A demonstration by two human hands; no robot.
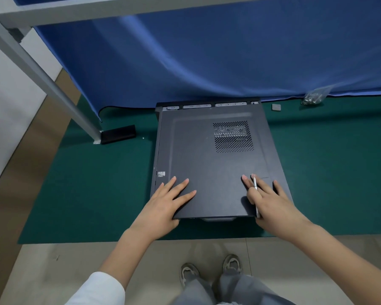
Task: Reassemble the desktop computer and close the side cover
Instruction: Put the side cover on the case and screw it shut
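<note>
Both hands press flat on the side cover [209, 164] laid over the computer on the green desk [86, 183], left hand [166, 201] spread, right hand [271, 202] trapping a screwdriver [256, 194]; sliding it home, then screws, likely follow.

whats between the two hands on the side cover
Only bare side cover lies between the left hand and the right hand, as the head view shows. The right hand also carries a thin silver tool.
</note>
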